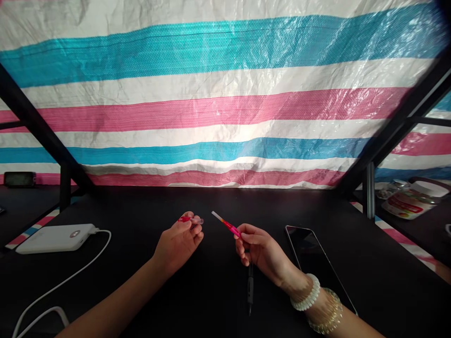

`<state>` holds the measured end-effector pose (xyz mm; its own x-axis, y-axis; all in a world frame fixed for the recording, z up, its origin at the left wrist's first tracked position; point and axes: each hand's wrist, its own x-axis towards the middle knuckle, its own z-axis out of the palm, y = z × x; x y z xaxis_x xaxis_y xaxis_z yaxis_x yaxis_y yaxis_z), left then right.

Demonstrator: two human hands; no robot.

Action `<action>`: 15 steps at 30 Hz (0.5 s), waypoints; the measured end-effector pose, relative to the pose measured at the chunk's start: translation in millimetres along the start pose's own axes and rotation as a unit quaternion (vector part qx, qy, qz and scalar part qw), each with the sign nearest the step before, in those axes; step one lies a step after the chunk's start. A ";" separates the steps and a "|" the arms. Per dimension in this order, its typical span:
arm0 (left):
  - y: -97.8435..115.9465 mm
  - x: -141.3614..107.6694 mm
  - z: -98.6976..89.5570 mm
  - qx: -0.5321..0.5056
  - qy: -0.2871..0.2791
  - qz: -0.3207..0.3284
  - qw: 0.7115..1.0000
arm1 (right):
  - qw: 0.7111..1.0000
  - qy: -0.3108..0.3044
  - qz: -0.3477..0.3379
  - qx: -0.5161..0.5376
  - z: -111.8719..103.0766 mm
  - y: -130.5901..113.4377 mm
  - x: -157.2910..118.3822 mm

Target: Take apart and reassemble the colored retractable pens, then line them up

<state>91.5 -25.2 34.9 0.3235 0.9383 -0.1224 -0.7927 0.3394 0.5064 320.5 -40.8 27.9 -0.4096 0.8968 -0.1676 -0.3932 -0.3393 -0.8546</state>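
My left hand (179, 244) is closed, its thumb and fingers pinching a short red piece with a clear end (197, 220). Between the thumb and fingers of my right hand (259, 246) is a slim pink stick with a pale, clear-looking tip (230, 227), which tilts up toward the left. The two held pieces are apart, at about the same height above the black table (211, 300). A dark pen (250, 288) lies just below my right hand, its upper end partly hidden by the fingers. Right of that hand, partly behind the wrist, lies a phone (313, 253).
On the left lies a white power bank (56, 238) with a white cable (84, 267) curling toward the front. Black metal bars (38, 122) slant up on both sides. A striped sheet (225, 108) hangs behind. Jars (410, 202) stand at the far right.
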 end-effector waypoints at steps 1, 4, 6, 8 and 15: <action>0.1 -0.3 0.0 0.000 -0.004 -0.001 1.000 | 1.000 0.001 -0.003 -0.004 0.4 -0.3 -0.3; -0.2 -1.3 0.2 0.000 -0.011 -0.003 1.000 | 1.000 0.011 -0.016 -0.024 2.4 -1.2 -1.8; -0.3 -2.0 1.0 0.001 -0.011 -0.003 1.000 | 0.999 0.018 -0.028 -0.038 3.8 -1.6 -2.7; -0.3 -2.4 2.2 0.004 -0.008 -0.003 1.000 | 0.997 0.021 -0.041 -0.053 4.5 -1.8 -3.3; -0.9 -2.0 3.5 0.010 0.000 0.005 1.000 | 0.986 0.050 -0.094 -0.125 3.4 -3.4 -4.4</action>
<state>93.4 -27.6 37.6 0.3158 0.9415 -0.1178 -0.7851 0.3290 0.5247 320.9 -44.5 33.2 -0.2598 0.9651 -0.0315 -0.2332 -0.0944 -0.9678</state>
